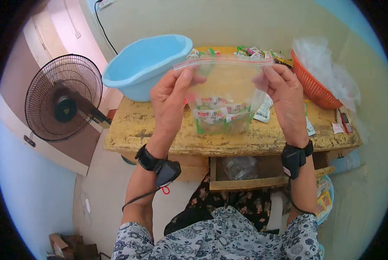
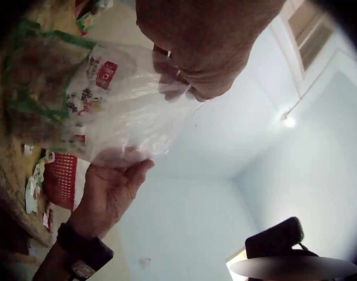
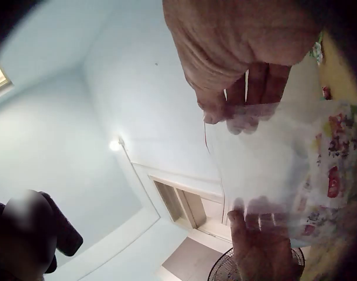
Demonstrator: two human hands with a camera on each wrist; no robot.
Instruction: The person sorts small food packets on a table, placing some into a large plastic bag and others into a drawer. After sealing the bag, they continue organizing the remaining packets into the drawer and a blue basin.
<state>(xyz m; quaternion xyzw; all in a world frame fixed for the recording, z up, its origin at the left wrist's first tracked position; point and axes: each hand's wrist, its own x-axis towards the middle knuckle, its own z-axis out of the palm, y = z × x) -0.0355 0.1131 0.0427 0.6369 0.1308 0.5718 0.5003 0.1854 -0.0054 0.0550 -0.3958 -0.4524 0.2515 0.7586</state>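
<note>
A clear zip-seal bag [image 1: 228, 86] with a red line along its top hangs upright between both hands above the table. Several small printed packets with green edges [image 1: 220, 113] lie in its lower part. My left hand [image 1: 170, 95] pinches the bag's top left corner between thumb and fingers. At the top right corner my right hand [image 1: 286, 97] pinches it the same way. In the left wrist view the fingers show through the clear plastic of the bag [image 2: 131, 111], and the right wrist view shows the bag [image 3: 272, 158] stretched between the hands.
A blue basin [image 1: 146, 60] stands on the worn yellow table [image 1: 137, 134] at the left. An orange basket [image 1: 311, 82] with clear plastic bags is at the right. Loose packets [image 1: 254, 52] lie behind. A drawer [image 1: 241, 184] is pulled out below; a fan [image 1: 63, 99] stands left.
</note>
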